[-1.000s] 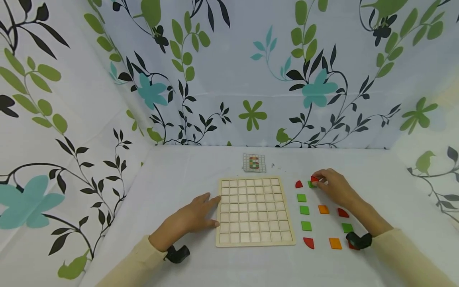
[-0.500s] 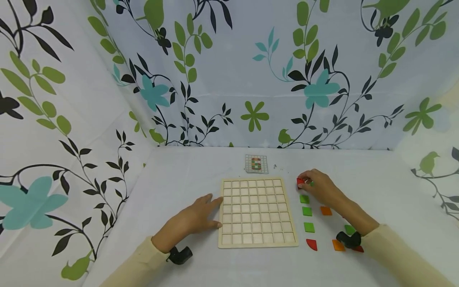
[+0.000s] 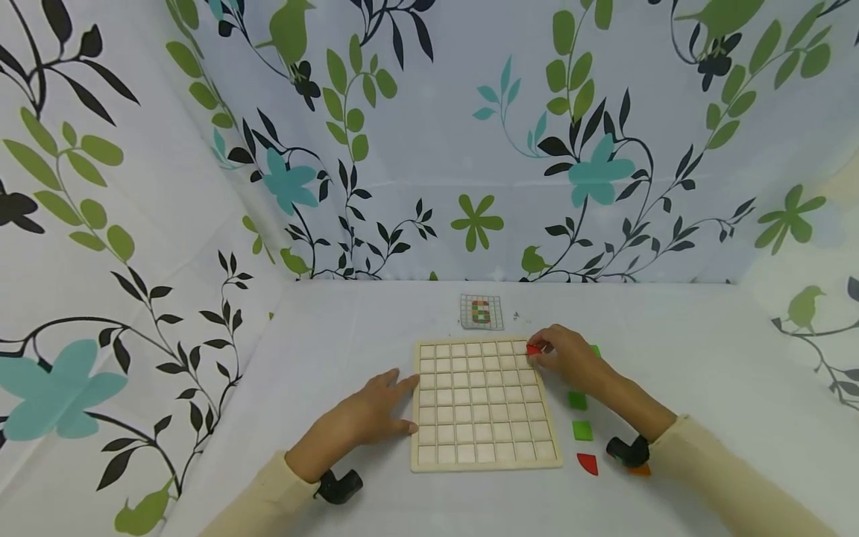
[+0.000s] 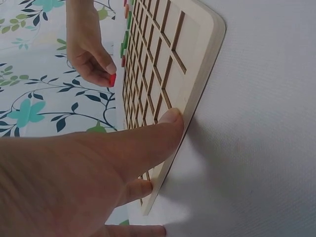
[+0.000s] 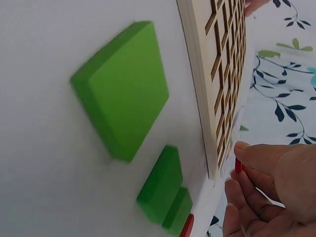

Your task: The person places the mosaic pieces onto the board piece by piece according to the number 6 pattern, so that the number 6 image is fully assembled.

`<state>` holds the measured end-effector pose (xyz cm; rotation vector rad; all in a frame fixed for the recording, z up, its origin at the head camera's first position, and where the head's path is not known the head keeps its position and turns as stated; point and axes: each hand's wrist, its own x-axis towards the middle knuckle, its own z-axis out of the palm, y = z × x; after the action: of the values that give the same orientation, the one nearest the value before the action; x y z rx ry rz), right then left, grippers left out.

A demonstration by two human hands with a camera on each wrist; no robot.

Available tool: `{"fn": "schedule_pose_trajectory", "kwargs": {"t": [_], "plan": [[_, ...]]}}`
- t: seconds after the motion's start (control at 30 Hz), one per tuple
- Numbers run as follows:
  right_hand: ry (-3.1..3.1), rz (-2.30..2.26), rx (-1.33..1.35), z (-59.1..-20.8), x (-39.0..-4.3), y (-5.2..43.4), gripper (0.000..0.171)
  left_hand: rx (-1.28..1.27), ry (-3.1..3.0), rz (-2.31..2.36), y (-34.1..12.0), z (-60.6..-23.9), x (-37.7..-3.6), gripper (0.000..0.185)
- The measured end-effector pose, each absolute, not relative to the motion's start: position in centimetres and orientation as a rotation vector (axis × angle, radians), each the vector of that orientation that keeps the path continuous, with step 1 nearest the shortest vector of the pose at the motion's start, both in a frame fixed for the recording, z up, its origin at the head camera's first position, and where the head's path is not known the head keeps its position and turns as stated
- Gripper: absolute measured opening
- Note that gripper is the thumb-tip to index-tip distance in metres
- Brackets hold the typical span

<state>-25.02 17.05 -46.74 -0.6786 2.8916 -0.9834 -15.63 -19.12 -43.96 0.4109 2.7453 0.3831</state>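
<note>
A pale wooden grid board (image 3: 553, 455), divided into small square cells, lies flat before me. My left hand (image 3: 376, 410) rests at its left edge, with thumb (image 4: 170, 118) and fingertips on the rim and the fingers spread. Between thumb and fingers of my right hand (image 3: 570, 358) a small red tile (image 3: 533, 349) is pinched, close over the board's far right corner cell. In the right wrist view the thin edge of this red tile (image 5: 238, 165) shows. Its full outline is hidden by the fingers.
Right of the board lie green square tiles (image 3: 582, 430), a red quarter-round tile (image 3: 587, 464) and an orange tile (image 3: 640, 470), partly under the right wrist. Behind the board is a small gridded card (image 3: 481, 312) with a coloured pattern. A leaf-printed cloth (image 3: 403, 149) hangs behind.
My right hand has carried the red tile left, from over the tiles at the right to the board's far right corner. The left hand has stayed at the board's left edge.
</note>
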Motion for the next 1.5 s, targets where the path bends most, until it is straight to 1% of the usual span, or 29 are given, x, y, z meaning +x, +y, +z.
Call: {"fn": "schedule_pose_trajectory", "kwargs": {"t": [0.6, 0.7, 0.97, 1.27, 1.5], "plan": [[2.806, -1.043, -0.846, -47.0, -24.9, 12.7, 0.021, 0.431, 2.755, 0.406, -19.0, -43.8, -15.6, 0.082], [2.81, -1.035, -0.836, -46.8, -24.9, 12.2, 0.02, 0.439, 2.762, 0.404, -19.0, -43.7, -15.7, 0.081], [2.8, -0.996, -0.941, -47.2, -25.0, 11.5, 0.017, 0.42, 2.752, 0.435, -19.0, -43.9, -15.6, 0.081], [2.796, -0.95, -0.949, -47.1, -24.9, 11.1, 0.018, 0.468, 2.767, 0.385, -19.2, -44.1, -15.2, 0.08], [2.774, -0.958, -0.936, -47.0, -25.1, 11.0, 0.023, 0.464, 2.774, 0.383, -19.2, -44.2, -15.4, 0.08]]}}
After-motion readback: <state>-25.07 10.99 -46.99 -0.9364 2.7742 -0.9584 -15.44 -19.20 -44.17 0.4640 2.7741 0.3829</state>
